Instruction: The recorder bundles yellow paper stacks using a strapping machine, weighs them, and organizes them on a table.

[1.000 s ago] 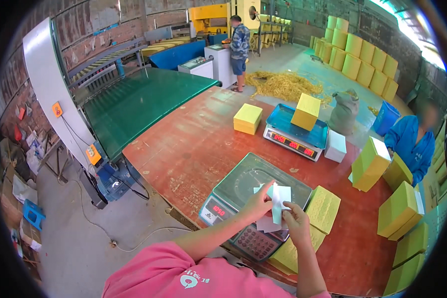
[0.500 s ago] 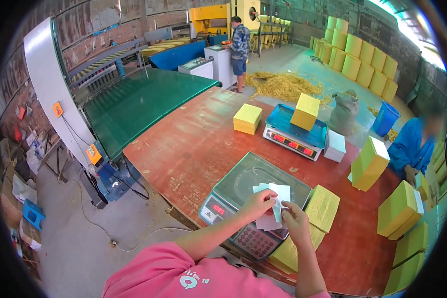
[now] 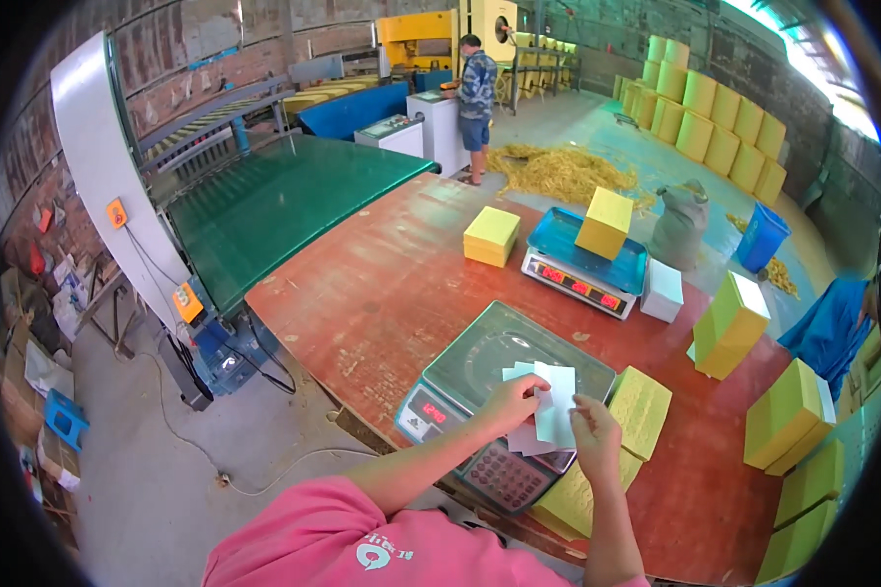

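Note:
White paper slips [image 3: 557,391] lie fanned over the front part of a digital scale [image 3: 480,344] with a flat clear-topped platform and a red display. My left hand [image 3: 515,402] is closed in a pinch at the left edge of the upper slips. On the other side, my right hand [image 3: 594,428] pinches the right edge of the top slip between thumb and fingers. Just right of the scale, yellow paper stacks [image 3: 638,411] lie flat on the table, close to my right wrist. My palms hide part of the lower slips and the scale's keypad.
A second scale with a blue tray [image 3: 568,240] carries a yellow block [image 3: 605,223] across the red table [image 3: 362,293]. More yellow stacks [image 3: 730,328] stand at the right, near a person in blue [image 3: 827,328]. A green conveyor [image 3: 294,210] adjoins the table's left; another person [image 3: 477,98] stands beyond.
My right hand has shifted slightly right, and the top slip now lies flatter and straighter between my hands. The scale's display reading has changed. The person in blue has leaned toward the right edge.

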Tool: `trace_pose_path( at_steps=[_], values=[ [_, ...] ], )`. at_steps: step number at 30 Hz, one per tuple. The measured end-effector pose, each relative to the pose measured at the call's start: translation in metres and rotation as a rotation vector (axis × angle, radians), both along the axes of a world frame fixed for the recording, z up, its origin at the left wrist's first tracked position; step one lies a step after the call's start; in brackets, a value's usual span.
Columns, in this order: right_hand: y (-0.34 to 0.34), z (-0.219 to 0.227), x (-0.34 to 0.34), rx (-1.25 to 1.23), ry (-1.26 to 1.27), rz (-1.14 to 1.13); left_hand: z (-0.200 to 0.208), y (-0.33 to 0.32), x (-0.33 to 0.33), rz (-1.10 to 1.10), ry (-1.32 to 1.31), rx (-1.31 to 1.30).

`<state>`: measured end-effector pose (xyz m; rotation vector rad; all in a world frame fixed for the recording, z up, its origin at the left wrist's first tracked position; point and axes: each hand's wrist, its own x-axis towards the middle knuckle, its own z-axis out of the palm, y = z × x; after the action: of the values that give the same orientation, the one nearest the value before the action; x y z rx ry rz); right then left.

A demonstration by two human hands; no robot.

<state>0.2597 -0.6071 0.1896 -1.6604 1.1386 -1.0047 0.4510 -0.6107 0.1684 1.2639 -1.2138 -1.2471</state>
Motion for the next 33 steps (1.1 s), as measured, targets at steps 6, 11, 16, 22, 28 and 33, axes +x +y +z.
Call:
trace_pose_path(
  at_steps=[6,11,16,22,28,33],
  values=[
    [-0.001,0.007,-0.006,-0.366,0.448,-0.067,0.005,0.001,0.0,-0.013,-0.051,0.021],
    [0.004,-0.005,-0.003,-0.417,0.448,-0.071,0.001,0.002,0.0,0.002,-0.025,-0.018],
    [0.008,-0.003,-0.001,-0.397,0.419,-0.071,0.008,0.005,0.0,-0.016,-0.047,0.015],
    [0.01,0.006,0.006,-0.409,0.363,-0.08,0.006,0.0,0.002,-0.022,-0.085,-0.005],
    [0.002,0.0,0.023,-0.134,-0.147,-0.027,0.008,-0.003,0.001,-0.005,0.032,0.025],
    [-0.013,-0.009,0.024,0.117,-0.167,-0.02,-0.003,-0.002,0.001,0.044,-0.128,-0.103]
  ],
)
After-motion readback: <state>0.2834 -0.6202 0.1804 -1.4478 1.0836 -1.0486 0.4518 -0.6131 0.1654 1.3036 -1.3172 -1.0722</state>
